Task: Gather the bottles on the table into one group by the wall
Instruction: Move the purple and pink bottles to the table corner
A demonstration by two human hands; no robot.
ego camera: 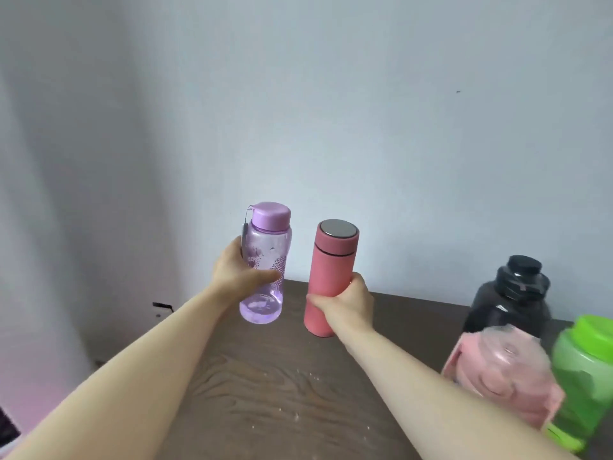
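My left hand (237, 277) grips a clear purple bottle (265, 260) with a purple cap, held upright near the table's far left corner. My right hand (345, 302) grips a pink flask (331, 270) with a metal top, upright beside it and a short gap to the right. Whether either one touches the dark wooden table (265, 393) I cannot tell. At the right stand a large black bottle (510, 300) by the wall, a blurred pink bottle (501, 370) in front of it, and a green bottle (583, 376) at the frame's right edge.
A pale wall (331, 111) runs along the table's far edge. The table's left edge drops off beside my left forearm. White specks dot the wood in the middle.
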